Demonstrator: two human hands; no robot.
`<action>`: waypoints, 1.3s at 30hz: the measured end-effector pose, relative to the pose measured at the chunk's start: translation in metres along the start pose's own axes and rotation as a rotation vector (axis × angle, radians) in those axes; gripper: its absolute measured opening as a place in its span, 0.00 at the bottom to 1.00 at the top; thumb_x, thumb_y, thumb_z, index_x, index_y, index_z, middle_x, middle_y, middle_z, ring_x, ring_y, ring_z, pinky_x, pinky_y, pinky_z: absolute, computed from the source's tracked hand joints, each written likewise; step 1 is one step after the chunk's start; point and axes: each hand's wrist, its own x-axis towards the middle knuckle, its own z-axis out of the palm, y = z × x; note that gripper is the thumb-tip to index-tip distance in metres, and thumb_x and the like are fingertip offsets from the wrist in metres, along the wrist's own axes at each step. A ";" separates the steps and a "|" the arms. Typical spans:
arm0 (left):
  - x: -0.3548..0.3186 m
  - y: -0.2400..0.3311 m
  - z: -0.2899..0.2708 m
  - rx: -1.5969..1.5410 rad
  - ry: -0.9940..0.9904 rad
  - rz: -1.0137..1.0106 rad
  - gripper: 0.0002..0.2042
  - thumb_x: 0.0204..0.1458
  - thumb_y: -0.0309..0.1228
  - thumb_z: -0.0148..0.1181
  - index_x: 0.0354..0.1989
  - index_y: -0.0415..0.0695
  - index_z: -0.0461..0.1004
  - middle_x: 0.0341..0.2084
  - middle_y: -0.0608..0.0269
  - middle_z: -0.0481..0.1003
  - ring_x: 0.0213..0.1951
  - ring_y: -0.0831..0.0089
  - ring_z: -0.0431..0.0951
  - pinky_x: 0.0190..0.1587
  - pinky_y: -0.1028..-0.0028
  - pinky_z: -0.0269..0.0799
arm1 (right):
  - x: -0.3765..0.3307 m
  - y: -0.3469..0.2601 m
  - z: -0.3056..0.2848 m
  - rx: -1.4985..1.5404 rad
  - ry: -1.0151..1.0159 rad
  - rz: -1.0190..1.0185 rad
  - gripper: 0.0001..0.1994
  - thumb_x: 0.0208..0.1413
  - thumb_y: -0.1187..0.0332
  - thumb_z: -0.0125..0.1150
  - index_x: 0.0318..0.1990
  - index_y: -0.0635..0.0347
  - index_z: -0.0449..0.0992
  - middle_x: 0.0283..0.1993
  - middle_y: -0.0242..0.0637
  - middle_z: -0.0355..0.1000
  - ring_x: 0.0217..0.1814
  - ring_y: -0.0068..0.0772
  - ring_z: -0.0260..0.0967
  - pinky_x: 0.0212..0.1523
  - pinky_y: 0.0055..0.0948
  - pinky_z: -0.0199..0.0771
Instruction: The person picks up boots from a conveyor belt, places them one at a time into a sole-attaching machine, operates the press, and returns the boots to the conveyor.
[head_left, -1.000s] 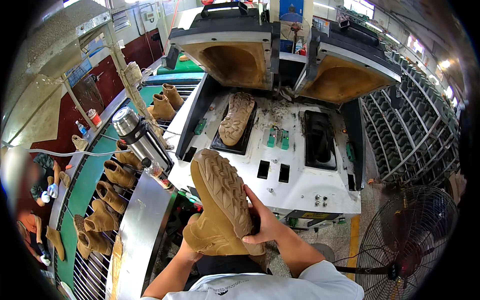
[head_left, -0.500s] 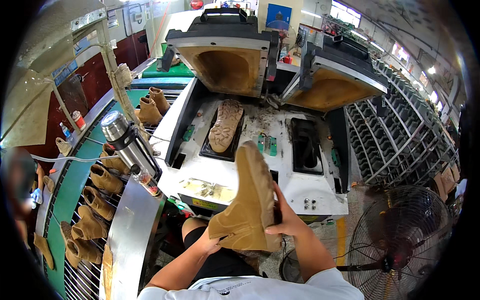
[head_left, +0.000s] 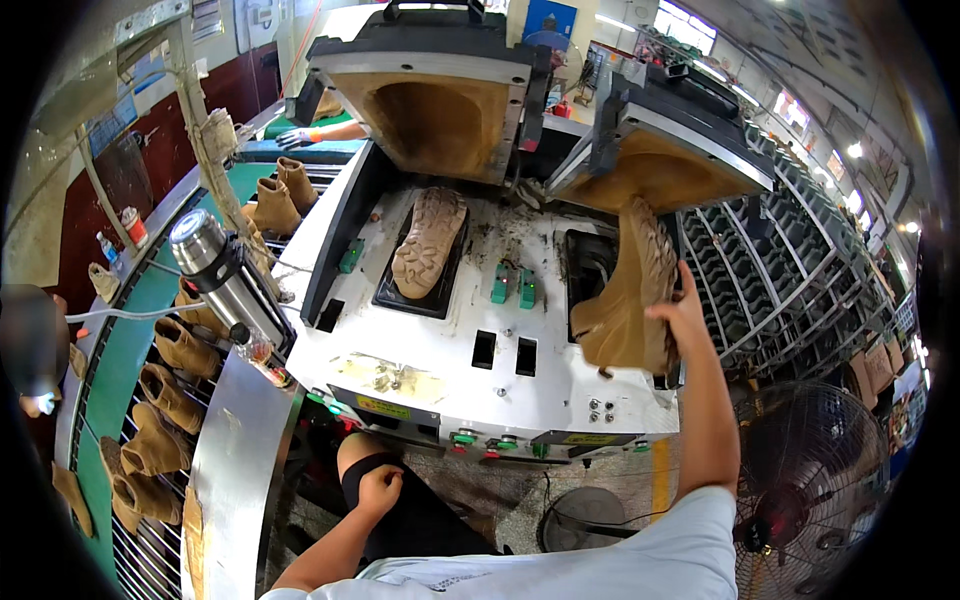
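Note:
My right hand (head_left: 683, 318) grips a tan boot (head_left: 622, 315) by its sole side, thumb and fingers around it. The boot hangs toe up over the right black recess (head_left: 583, 262) of a white two-station press (head_left: 465, 365), and covers much of that recess. I cannot tell whether it touches the bottom. In the left recess (head_left: 412, 300) lies another piece of footwear with its tan lugged sole (head_left: 430, 243) facing up. Both padded lids, left (head_left: 425, 130) and right (head_left: 665, 165), stand raised. My left hand (head_left: 380, 488) rests curled near my knee, with nothing seen in it.
Left of me, several tan boots (head_left: 155, 440) stand on a roller conveyor beside a green belt (head_left: 110, 400). A steel thermos (head_left: 225, 265) and a small bottle (head_left: 258, 355) stand near the press. A caged fan (head_left: 810, 480) is at right. Behind, a co-worker's gloved hand (head_left: 295, 138) shows.
The boot has moved from in front of me to the right recess, carried by my right hand. My left hand has let go of it and dropped toward my knee. A co-worker's gloved hand has appeared behind.

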 end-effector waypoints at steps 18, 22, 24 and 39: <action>0.004 0.019 -0.008 0.255 0.070 0.223 0.04 0.43 0.27 0.59 0.26 0.41 0.77 0.23 0.53 0.77 0.26 0.58 0.79 0.31 0.66 0.75 | 0.141 0.065 0.071 -0.771 -0.035 0.255 0.55 0.33 0.54 0.68 0.70 0.65 0.44 0.62 0.57 0.62 0.60 0.55 0.65 0.57 0.39 0.67; 0.003 0.016 -0.011 0.276 0.098 0.220 0.04 0.42 0.27 0.60 0.26 0.42 0.77 0.22 0.53 0.77 0.26 0.58 0.79 0.31 0.67 0.75 | 0.099 0.050 0.081 -0.947 -0.093 0.205 0.47 0.45 0.41 0.58 0.69 0.60 0.52 0.65 0.54 0.59 0.65 0.52 0.60 0.60 0.41 0.65; 0.001 0.020 -0.008 0.311 0.084 0.187 0.05 0.42 0.29 0.60 0.26 0.42 0.78 0.23 0.54 0.77 0.26 0.58 0.79 0.31 0.66 0.75 | 0.070 0.053 0.076 -0.926 -0.029 0.074 0.41 0.50 0.43 0.56 0.67 0.60 0.57 0.65 0.52 0.60 0.65 0.51 0.61 0.61 0.42 0.64; 0.035 0.118 0.173 0.046 -0.693 0.079 0.15 0.59 0.36 0.45 0.37 0.37 0.75 0.32 0.44 0.76 0.36 0.48 0.76 0.38 0.53 0.66 | -0.203 0.266 -0.018 0.973 0.490 0.506 0.13 0.61 0.54 0.51 0.30 0.49 0.61 0.21 0.26 0.50 0.21 0.26 0.46 0.24 0.37 0.44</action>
